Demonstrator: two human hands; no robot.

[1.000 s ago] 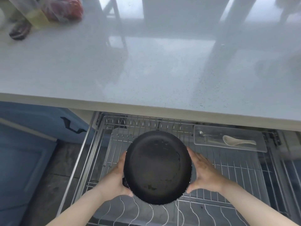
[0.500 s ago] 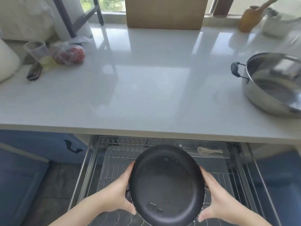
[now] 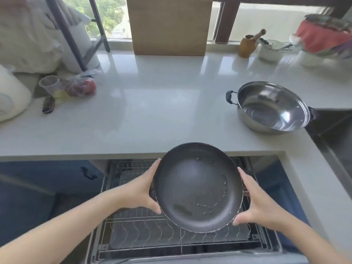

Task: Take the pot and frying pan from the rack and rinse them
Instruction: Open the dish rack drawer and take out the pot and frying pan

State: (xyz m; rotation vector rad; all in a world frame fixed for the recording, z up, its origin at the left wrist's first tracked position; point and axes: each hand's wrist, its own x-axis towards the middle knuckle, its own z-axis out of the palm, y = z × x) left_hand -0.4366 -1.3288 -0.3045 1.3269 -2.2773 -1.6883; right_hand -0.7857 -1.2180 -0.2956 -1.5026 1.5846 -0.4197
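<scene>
Black frying pan (image 3: 198, 187) is gripped at its rim by left hand (image 3: 141, 191) and right hand (image 3: 261, 204) above the wire rack (image 3: 152, 233) (steel pot (image 3: 270, 107) sits on the tabletop (image 3: 152, 111)).

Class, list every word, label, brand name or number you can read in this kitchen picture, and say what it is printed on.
None can be read.
Frying pan: plain dark surface, no brand showing.
Steel pot: only reflections, no marking.
Brown board: blank.
Red bag at the far right: too blurred to tell.
</scene>
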